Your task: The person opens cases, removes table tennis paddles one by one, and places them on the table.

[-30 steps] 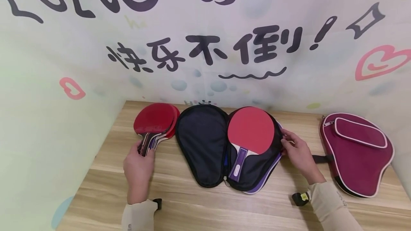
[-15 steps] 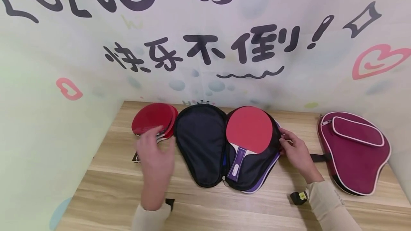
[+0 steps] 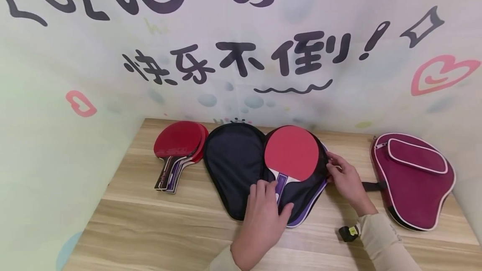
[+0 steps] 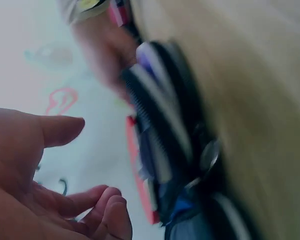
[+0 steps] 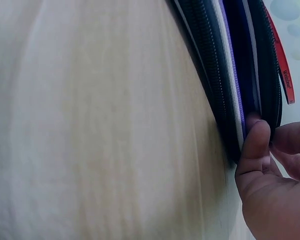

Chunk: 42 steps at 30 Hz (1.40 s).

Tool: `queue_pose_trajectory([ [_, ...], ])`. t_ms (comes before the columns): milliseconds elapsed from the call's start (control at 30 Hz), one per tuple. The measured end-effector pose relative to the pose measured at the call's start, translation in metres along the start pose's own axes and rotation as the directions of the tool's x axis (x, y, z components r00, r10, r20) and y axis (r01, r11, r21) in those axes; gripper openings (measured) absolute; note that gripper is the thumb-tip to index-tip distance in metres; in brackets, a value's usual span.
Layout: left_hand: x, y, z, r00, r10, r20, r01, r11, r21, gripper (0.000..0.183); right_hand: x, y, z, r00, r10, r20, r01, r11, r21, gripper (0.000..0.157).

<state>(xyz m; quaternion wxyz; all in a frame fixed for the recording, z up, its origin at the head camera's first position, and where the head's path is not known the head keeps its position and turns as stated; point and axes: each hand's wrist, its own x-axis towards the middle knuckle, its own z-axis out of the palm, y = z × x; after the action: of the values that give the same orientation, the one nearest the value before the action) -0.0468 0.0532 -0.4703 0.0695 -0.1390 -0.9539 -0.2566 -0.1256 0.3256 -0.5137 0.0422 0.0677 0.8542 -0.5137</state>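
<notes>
A red table tennis bat with a purple handle lies on the right half of an unzipped dark paddle case. My left hand is over that handle and hides its lower end; in the left wrist view its thumb and fingers are spread apart with nothing between them. At the case's right side, my right hand pinches the edge. The right wrist view shows the thumb against the purple-and-white trimmed edge, fingers on its other side.
Several stacked red bats lie at the left, handles toward me. A maroon paddle case with white piping lies at the right, its black strap pointing left. The wooden table meets a printed wall behind.
My left hand has let go of the stacked bats' handles and moved right, over the purple handle of the bat on the case. The right hand stays at the case edge.
</notes>
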Motion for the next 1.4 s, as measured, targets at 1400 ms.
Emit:
queue_pose_trajectory([
  [1400, 0.021, -0.034, -0.011, 0.951, -0.101, -0.293, 0.010, 0.955, -0.295, 0.031, -0.001, 0.002, 0.004, 0.998, -0.045, -0.033, 0.046, 0.999, 0.024, 0.048],
])
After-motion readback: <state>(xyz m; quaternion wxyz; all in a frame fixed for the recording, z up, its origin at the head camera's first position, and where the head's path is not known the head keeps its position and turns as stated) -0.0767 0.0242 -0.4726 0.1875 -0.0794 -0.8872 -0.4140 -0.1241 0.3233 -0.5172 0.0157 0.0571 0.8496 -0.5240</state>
